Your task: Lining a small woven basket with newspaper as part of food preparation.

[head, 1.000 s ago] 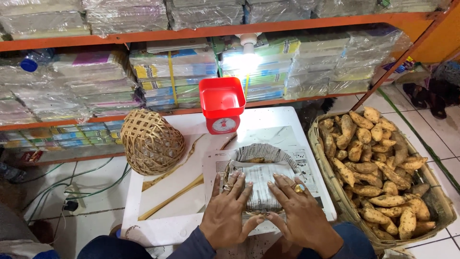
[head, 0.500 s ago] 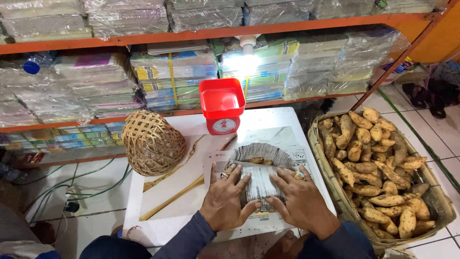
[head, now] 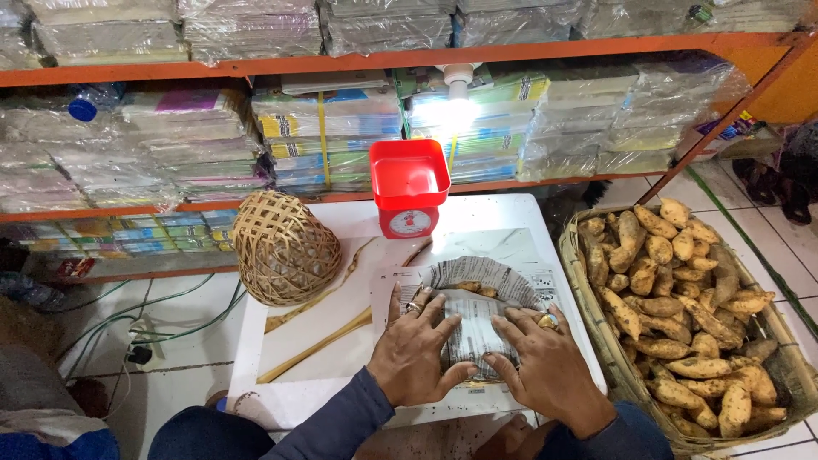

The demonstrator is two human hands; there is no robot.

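Both hands press flat on a newspaper bundle [head: 477,328] at the centre of a white table [head: 298,341], seen from the head camera. The left hand [head: 417,353] lies with fingers spread over the bundle's near-left part; the right hand [head: 545,366], also spread and palm down, covers its near-right part, a ring showing on one finger. The bundle runs from the hands toward 12 o'clock, its long axis pointing away from the person, and both hands touch it about equally. At its far end the paper gapes, and a few brown tubers [head: 469,288] show inside the wrap.

At 3 o'clock of the hands, just beside the table, a wide woven basket [head: 596,358] holds a heap of sweet potatoes [head: 673,298]. At 12 o'clock stands a red kitchen scale [head: 409,187] with an empty tray. At 10 o'clock a small woven bamboo basket [head: 281,247] sits upside down, with thin bamboo strips [head: 324,341] lying on the table near it. Shelves [head: 341,60] behind hold plastic-wrapped stacks of paper goods.
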